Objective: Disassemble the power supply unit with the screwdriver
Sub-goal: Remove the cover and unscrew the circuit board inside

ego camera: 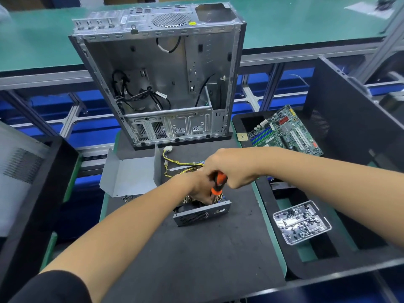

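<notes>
While gripping the screwdriver (218,182), right hand (231,169) above power supply unit (202,213).

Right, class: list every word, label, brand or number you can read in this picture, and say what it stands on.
No text reads clearly.
Yellow sticker on the computer case: too small to read.
White cable tag inside the case: blurred.
Circuit board: markings too small.
Screwdriver handle: no lettering visible.
</notes>
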The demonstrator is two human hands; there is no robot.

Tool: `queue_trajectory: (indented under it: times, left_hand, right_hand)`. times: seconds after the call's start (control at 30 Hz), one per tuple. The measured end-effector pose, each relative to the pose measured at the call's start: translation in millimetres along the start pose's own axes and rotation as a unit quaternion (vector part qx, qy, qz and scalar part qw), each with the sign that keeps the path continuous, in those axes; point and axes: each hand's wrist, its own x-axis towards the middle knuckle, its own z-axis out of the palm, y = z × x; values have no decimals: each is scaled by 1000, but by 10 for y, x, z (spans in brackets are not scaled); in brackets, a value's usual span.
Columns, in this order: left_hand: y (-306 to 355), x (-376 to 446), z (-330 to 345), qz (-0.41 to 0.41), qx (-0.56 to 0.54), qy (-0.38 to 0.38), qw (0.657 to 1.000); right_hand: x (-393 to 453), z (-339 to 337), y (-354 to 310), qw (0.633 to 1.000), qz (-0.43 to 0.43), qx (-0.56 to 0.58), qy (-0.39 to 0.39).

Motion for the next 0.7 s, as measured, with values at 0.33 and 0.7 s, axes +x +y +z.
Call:
queue_trajectory:
  times: [0.33,0.7]
  left_hand:
    - [-46,-78,10,-25,-183,-1,983]
    - [-119,-168,91,7,-376,150,914]
  right_hand:
    - [94,138,-46,995,89,-49,11]
    - [14,8,59,988,105,-10,114]
